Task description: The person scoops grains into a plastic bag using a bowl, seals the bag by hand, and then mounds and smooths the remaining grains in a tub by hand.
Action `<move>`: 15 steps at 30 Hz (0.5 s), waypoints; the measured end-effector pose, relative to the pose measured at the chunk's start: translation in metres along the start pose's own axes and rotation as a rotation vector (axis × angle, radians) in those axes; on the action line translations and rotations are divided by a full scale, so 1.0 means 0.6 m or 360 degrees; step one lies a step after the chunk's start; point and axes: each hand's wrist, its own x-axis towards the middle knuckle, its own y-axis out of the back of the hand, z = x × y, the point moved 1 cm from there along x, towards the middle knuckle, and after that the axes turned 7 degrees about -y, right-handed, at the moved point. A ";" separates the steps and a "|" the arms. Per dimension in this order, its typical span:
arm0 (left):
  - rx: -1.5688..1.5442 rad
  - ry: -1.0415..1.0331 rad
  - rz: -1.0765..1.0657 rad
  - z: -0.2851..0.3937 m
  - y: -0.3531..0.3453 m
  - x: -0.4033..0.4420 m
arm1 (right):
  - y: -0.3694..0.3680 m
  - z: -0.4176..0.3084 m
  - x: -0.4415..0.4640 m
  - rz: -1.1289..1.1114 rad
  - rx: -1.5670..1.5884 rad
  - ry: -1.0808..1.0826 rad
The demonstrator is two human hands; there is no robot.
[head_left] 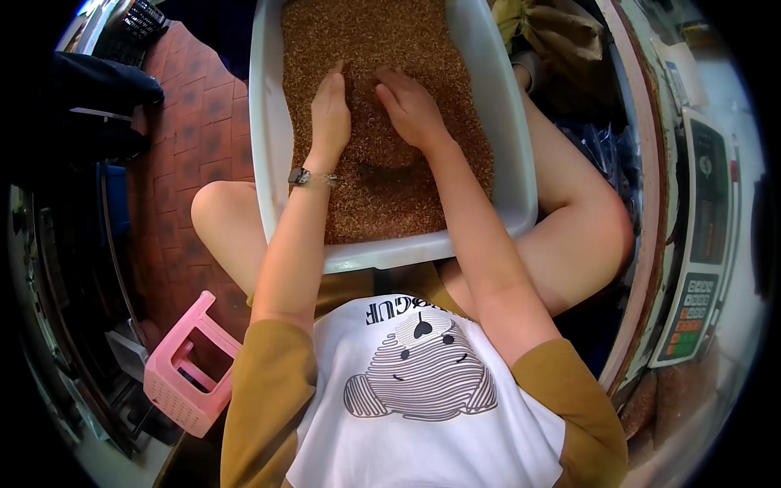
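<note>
At the far left, a black crate (140,23) and another person's dark-clad leg (106,85) border a red tiled floor (175,122). Nearer, still on the left, stands a pink plastic stool (195,366).

In the middle, a pale plastic tub (386,252) lies between my bent knees, its near rim by my lap. It holds a broad bed of loose brown grains (390,215), too fine for me to name. My left hand (331,106), with a watch (299,176) on its wrist, is turned on edge, fingers straight and together. To its right, my right hand (411,110) slants inward, thumb a little apart. The palms flank a strip of grains with a gap between them; neither hand is clenched. I cannot tell how deep the fingertips sit.

I judge the grains light by the handful, dry and apt to slip through spread fingers, so cupped palms would suit them best. The filled tub is probably heavy and may flex; opposite rims would be the place to hold.

At the right, beyond my other knee, is a scale (700,244) with a keypad.
</note>
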 end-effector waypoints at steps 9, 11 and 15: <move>-0.0375 0.0298 0.0325 -0.132 0.002 0.016 | -0.001 -0.055 -0.013 0.0074 -0.0301 0.0242; -0.0547 0.0434 0.0267 -0.131 -0.006 0.002 | -0.008 -0.062 -0.018 0.0065 -0.0432 0.0254; -0.0226 0.0258 0.0096 -0.071 -0.002 -0.008 | -0.001 -0.076 -0.023 0.0305 -0.0413 0.0367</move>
